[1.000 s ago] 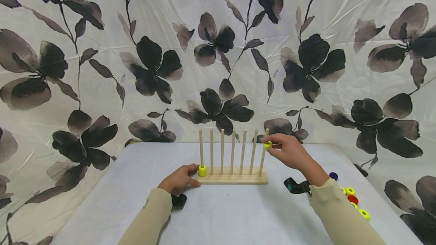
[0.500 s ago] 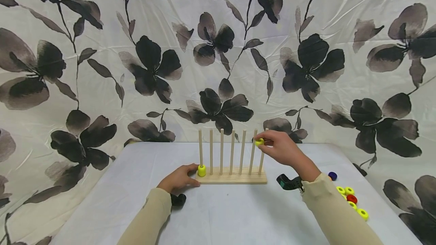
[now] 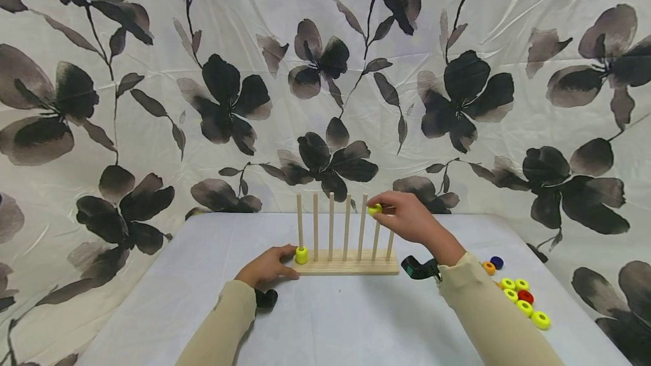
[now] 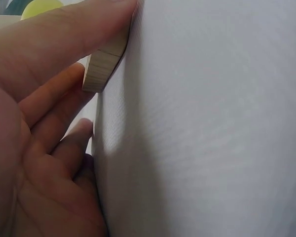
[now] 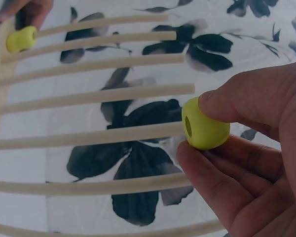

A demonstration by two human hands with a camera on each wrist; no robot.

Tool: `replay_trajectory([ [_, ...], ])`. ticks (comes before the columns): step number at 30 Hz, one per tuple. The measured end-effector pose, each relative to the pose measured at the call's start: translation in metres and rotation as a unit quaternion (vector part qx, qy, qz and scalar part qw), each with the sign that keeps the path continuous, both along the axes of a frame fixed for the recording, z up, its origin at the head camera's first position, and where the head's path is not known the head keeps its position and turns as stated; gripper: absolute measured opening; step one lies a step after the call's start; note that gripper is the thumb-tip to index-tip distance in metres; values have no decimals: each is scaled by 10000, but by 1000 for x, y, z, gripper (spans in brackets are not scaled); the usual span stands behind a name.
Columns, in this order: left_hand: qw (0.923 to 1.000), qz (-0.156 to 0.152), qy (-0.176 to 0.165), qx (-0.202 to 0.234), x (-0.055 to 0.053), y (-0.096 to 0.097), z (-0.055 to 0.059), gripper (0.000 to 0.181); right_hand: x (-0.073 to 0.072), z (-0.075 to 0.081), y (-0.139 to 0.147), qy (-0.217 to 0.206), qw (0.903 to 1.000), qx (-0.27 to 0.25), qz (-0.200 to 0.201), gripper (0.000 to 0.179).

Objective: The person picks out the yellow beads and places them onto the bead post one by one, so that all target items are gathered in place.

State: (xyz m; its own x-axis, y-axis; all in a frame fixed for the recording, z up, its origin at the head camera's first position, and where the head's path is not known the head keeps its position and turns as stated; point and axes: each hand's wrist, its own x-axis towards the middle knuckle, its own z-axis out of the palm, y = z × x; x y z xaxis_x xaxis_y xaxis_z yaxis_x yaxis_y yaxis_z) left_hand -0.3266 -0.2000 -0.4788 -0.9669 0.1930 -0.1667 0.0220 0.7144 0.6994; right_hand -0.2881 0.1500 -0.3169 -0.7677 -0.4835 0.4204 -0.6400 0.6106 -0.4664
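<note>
A wooden peg rack [image 3: 348,268] with several upright pegs stands on the white table. My left hand [image 3: 267,267] grips the left end of its base, thumb in front and fingers behind in the left wrist view. Yellow beads [image 3: 302,256] sit low on the leftmost peg, close to that hand. Up at the height of the peg tops, my right hand [image 3: 409,218] pinches another yellow bead [image 5: 209,126] between thumb and fingers. Its hole faces the pegs in the right wrist view, and it overlaps the tip of one peg [image 5: 158,132] there.
On the right of the table lie loose yellow beads [image 3: 541,320], a red bead [image 3: 525,297], a dark blue bead [image 3: 497,263] and an orange bead [image 3: 489,268]. A floral cloth [image 3: 396,140] hangs behind the table.
My right hand has moved left along the peg tops with the yellow bead, from the rightmost peg toward the middle ones. The left hand has stayed at the base.
</note>
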Motion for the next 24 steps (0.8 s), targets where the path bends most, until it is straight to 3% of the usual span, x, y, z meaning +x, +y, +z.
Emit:
replay_trajectory([
  [24,10000,61,-14,71,2,2,0,85,-6,9,-39,-112,9994,-167,285,23],
])
